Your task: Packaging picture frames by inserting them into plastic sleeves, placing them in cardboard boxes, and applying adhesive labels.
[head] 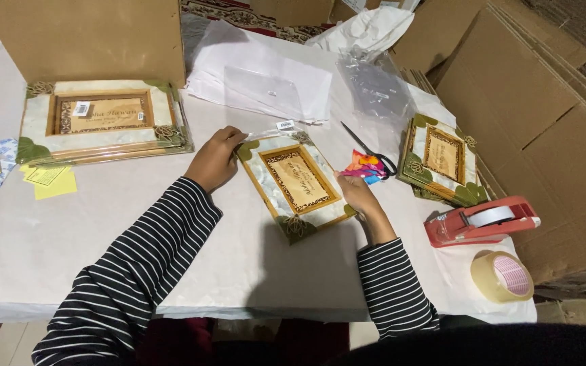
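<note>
A decorated picture frame (298, 181) with a pearly border and green corner leaves lies tilted on the white table (49, 237), partly in a clear plastic sleeve. My left hand (216, 160) grips its upper left corner. My right hand (357, 194) rests against its right edge. Both arms wear black-and-white striped sleeves.
A stack of similar frames (100, 122) lies at the left, another stack (442, 160) at the right. Scissors with a colourful handle (367, 159), a red tape dispenser (479, 220), a tape roll (502, 276), yellow notes (49, 179), white paper (259, 71), plastic bags (374, 85) and cardboard boxes (83, 37) surround them.
</note>
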